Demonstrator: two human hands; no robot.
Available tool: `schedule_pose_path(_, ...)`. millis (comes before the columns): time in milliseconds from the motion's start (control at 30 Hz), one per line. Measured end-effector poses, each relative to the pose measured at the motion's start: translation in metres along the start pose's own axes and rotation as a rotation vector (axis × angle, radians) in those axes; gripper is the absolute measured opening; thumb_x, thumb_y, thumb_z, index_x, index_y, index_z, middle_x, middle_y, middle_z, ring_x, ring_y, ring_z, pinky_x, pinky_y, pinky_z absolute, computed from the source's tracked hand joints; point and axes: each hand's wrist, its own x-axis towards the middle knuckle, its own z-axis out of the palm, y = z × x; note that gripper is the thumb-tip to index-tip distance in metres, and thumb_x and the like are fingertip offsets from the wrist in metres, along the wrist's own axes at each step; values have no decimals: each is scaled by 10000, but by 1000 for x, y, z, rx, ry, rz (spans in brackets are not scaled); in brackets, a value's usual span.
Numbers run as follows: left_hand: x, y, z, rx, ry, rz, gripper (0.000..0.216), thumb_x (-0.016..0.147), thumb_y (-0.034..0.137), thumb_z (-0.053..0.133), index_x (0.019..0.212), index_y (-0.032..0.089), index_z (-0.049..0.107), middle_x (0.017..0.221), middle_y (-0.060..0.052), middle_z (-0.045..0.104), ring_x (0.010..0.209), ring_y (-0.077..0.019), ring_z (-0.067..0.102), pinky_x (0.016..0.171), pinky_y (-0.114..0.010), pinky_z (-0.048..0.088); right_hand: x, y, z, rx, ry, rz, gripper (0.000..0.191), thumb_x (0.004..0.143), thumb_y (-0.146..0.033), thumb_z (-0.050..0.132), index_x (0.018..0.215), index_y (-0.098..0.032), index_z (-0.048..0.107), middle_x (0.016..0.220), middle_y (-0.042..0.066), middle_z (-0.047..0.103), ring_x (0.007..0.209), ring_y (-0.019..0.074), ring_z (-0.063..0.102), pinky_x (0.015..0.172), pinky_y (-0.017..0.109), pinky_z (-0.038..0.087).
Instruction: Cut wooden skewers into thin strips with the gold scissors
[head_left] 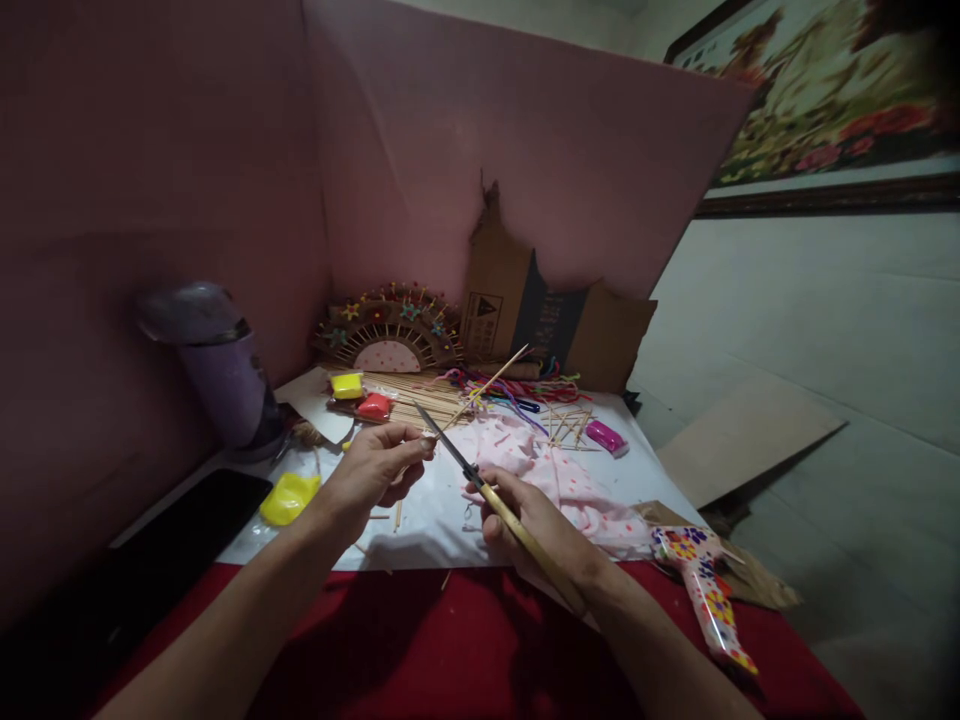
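Over the white tabletop (442,515), a thin pale wooden stick (495,382) is pinched by the left hand (382,465); a dark-bladed, yellow-handled tool (517,530) is clasped, to the right, in the curled right hand (549,525)

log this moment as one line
left hand: holds wooden stick | right hand: holds yellow-handled blade | floral glue gun: at right

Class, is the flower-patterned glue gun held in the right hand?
No, the right hand grips a bladed tool, and the glue gun lies apart from it.

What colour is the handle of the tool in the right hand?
The handle is yellowish tan; head view.
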Motion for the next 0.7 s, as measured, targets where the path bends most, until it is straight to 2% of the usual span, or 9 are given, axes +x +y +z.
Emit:
schedule_pose_path(367, 1, -1, 1, 100, 27, -37, 217, 690, 331, 614, 636, 159, 495, 390, 73, 412, 310, -13, 241, 341, -159, 98, 1, -1, -1, 22, -2, 9, 490, 720, -602, 558, 932, -164, 504, 657, -30, 419, 529, 70, 339, 456, 192, 289)
schedule_pose_path(500, -1, 2, 4, 134, 57, 14, 225, 685, 319, 606, 599, 150, 484, 384, 72, 408, 323, -14, 261, 338, -149, 138, 1, -2, -1, 0, -11, 0, 471, 733, -587, 554, 941, -170, 491, 679, -26, 428, 561, 79, 345, 475, 195, 288)
schedule_pose_path(700, -1, -2, 4, 161, 40, 99, 223, 694, 301, 590, 574, 152, 475, 393, 73, 402, 346, -20, 290, 350, -146, 191, 0, -2, -1, -9, -14, 21, 472, 738, -597, 541, 938, -173, 495, 666, -34, 409, 553, 78, 325, 480, 201, 277)
